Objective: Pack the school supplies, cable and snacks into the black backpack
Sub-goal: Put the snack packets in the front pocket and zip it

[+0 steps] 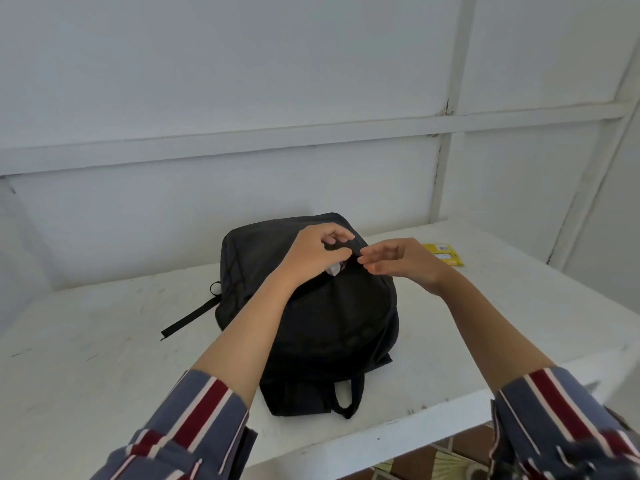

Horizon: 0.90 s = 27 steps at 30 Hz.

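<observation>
- wall (242, 81): pale painted panels, flat and matt, crossed by raised battens that form a grid behind the table.
- table (86, 358): white flat top, scuffed and faintly stained. its near edge runs across the lower right, with patterned floor tiles below it.
- black backpack (332, 323): soft matt woven fabric, rounded and bulging. it lies flat on the middle of the table, its far end close to the wall.
- sleeves (194, 410): striped cloth in grey-blue, dark red and white, pushed up so both forearms are bare.
- left hand (311, 252): over the far half of the backpack, fingers curled. the fingertips (341, 241) pinch a fold of black fabric at the opening.
- right hand (398, 261): just beside the left hand and nearly touching it. thumb and forefinger are pressed together on the bag's opening edge and the other fingers are loosely bent. whether they hold a zip pull cannot be told.
- strap (190, 315): flat black webbing with a small loop, trailing from the bag's left side across the table.
- carry handle (346, 396): a short black fabric loop at the bag's near end.
- yellow packet (445, 254): thin, glossy and rectangular with a small white label, lying flat on the table to the right of the bag, partly behind the right hand.
- pale item (334, 270): a small whitish-pink crumpled patch showing in the opening under the left hand. what it is cannot be told.
</observation>
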{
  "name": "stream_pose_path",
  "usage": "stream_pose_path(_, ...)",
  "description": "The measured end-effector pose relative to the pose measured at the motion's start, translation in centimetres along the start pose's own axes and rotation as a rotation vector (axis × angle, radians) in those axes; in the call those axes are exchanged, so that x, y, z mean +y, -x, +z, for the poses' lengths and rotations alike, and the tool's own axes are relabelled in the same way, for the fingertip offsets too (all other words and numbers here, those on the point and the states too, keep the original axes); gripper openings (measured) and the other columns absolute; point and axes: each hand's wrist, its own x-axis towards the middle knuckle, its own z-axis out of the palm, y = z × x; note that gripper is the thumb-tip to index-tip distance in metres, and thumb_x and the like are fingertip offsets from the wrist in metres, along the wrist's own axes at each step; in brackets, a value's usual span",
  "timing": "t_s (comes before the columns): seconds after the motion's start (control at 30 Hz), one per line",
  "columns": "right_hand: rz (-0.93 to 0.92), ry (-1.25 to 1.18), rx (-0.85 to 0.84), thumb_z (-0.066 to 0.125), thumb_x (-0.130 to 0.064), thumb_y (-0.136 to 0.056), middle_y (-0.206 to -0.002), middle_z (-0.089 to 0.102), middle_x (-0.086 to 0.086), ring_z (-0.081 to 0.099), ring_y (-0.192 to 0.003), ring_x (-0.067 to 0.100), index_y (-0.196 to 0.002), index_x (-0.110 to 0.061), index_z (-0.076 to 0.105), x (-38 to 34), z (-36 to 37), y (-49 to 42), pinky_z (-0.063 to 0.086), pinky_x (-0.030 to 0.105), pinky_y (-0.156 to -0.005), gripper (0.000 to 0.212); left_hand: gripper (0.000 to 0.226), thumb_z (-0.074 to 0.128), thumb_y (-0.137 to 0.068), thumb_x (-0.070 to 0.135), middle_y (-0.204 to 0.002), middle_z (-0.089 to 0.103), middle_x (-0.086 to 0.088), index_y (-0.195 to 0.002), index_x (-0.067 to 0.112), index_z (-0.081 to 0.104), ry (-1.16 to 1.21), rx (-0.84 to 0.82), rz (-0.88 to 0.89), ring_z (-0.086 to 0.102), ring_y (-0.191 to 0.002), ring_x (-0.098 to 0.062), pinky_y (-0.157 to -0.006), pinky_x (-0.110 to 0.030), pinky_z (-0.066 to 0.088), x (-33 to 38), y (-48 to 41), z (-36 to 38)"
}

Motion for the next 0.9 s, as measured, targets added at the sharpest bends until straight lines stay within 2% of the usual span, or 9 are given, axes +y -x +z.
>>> stream_pose_path(0.13, -0.004, 0.003, 0.086, 0.070, 0.003, -0.077, -0.098, 0.071, 0.003, 0.068, -0.089, 0.006, -0.107, -0.009, 0.066, 1.3, -3.6, 0.3, 0.053, 0.015, -0.080, 0.033, 0.032, 0.071, -0.078, 0.018, -0.101, 0.064, 0.012, -0.106, 0.032, 0.063, 0.043, -0.060, 0.061, 0.054, -0.096, -0.005, -0.075, -0.014, 0.039, 1.7, -2.3, 4.2)
stream_pose_path(0.23, 0.006, 0.010, 0.146, 0.072, 0.003, -0.075, -0.100, 0.070, 0.002, 0.066, -0.092, 0.007, -0.109, -0.009, 0.065, 2.9, -7.6, 0.4, 0.053, 0.015, -0.075, 0.037, 0.037, 0.072, -0.078, 0.018, -0.104, 0.063, 0.007, -0.111, 0.030, 0.060, 0.066, -0.095, 0.066, 0.053, -0.096, -0.007, -0.076, -0.014, 0.039, 2.6, -4.7, 7.9)
stream_pose_path(0.33, 0.036, -0.005, 0.185, 0.072, 0.008, -0.072, -0.102, 0.067, 0.003, 0.063, -0.095, 0.010, -0.109, -0.008, 0.063, 5.4, -12.0, -0.1, 0.052, 0.012, -0.073, 0.041, 0.048, 0.073, -0.078, 0.017, -0.110, 0.056, 0.005, -0.121, 0.027, 0.055, 0.052, -0.165, -0.013, 0.050, -0.101, -0.011, -0.076, -0.014, 0.038, 3.4, -7.7, 11.9)
stream_pose_path(0.43, 0.076, 0.048, 0.182, 0.075, 0.006, -0.070, -0.107, 0.064, 0.004, 0.059, -0.106, 0.016, -0.110, -0.011, 0.061, 8.6, -16.4, -1.1, 0.051, 0.016, -0.084, 0.046, 0.062, 0.075, -0.076, 0.015, -0.121, 0.050, -0.001, -0.131, 0.024, 0.047, 0.020, -0.197, -0.131, 0.047, -0.103, -0.014, -0.067, -0.011, 0.038, 3.2, -11.0, 16.0)
stream_pose_path(0.5, 0.110, 0.095, 0.161, 0.076, 0.005, -0.069, -0.111, 0.063, 0.003, 0.056, -0.109, 0.016, -0.112, -0.010, 0.061, 10.6, -18.9, -1.6, 0.046, 0.019, -0.088, 0.048, 0.069, 0.076, -0.076, 0.017, -0.128, 0.046, -0.006, -0.135, 0.023, 0.042, -0.040, -0.207, -0.187, 0.046, -0.109, -0.017, -0.076, -0.018, 0.040, 2.4, -12.5, 18.7)
stream_pose_path(0.6, 0.149, 0.163, 0.150, 0.077, 0.003, -0.069, -0.120, 0.059, 0.003, 0.051, -0.111, 0.011, -0.123, -0.010, 0.056, 13.9, -21.3, -2.3, 0.043, 0.020, -0.088, 0.059, 0.079, 0.077, -0.074, 0.019, -0.135, 0.041, -0.011, -0.140, 0.020, 0.035, -0.094, -0.217, -0.280, 0.040, -0.125, -0.023, -0.096, -0.028, 0.035, 0.5, -14.0, 21.6)
stream_pose_path(0.67, 0.164, 0.189, 0.140, 0.079, -0.001, -0.067, -0.130, 0.053, 0.004, 0.046, -0.121, 0.015, -0.128, -0.014, 0.052, 16.0, -22.9, -3.4, 0.035, 0.021, -0.091, 0.068, 0.086, 0.078, -0.073, 0.020, -0.138, 0.037, -0.013, -0.143, 0.017, 0.029, -0.089, -0.208, -0.344, 0.037, -0.129, -0.025, -0.102, -0.031, 0.035, -0.5, -15.2, 22.9)
stream_pose_path(0.77, 0.192, 0.215, 0.093, 0.082, -0.007, -0.066, -0.140, 0.044, 0.003, 0.036, -0.132, 0.019, -0.135, -0.019, 0.045, 18.4, -24.6, -5.6, 0.031, 0.024, -0.097, 0.079, 0.090, 0.077, -0.073, 0.021, -0.141, 0.032, -0.013, -0.145, 0.017, 0.024, -0.115, -0.173, -0.425, 0.032, -0.132, -0.027, -0.107, -0.037, 0.032, -1.7, -16.7, 23.7)
stream_pose_path(0.9, 0.204, 0.252, 0.054, 0.083, -0.009, -0.064, -0.144, 0.038, 0.000, 0.029, -0.136, 0.018, -0.138, -0.021, 0.040, 20.6, -25.5, -7.8, 0.027, 0.028, -0.105, 0.086, 0.095, 0.080, -0.070, 0.019, -0.142, 0.031, -0.013, -0.146, 0.021, 0.023, -0.128, -0.160, -0.518, 0.031, -0.132, -0.028, -0.107, -0.039, 0.033, -3.8, -17.9, 24.2)
